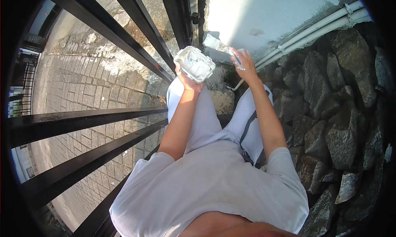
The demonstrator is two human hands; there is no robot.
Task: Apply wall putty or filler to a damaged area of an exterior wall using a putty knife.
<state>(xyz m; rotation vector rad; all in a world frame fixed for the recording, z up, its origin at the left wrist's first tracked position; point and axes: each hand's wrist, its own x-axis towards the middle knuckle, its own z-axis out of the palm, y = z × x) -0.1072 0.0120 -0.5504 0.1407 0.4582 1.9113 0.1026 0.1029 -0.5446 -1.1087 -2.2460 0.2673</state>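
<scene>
My left hand [192, 84] is closed round a white plastic tub [194, 64], held up in front of my left knee. White paste coats its inside walls and lies in the bottom. In my right hand [247, 68] is a putty knife [215, 43], its wide blade covered in white and pointing up and to the left, past the tub's far right corner. White smears mark its handle. Blade and tub are apart. The blade's tip is close to the pale wall [264, 18], but I cannot tell whether they touch.
Black metal fence bars [123, 29] run close along my left side, with stone paving [90, 84] beyond. White pipes [313, 35] follow the wall's lower edge. Rough dark stones [342, 134] lie on my right. My knees are bent beneath both hands.
</scene>
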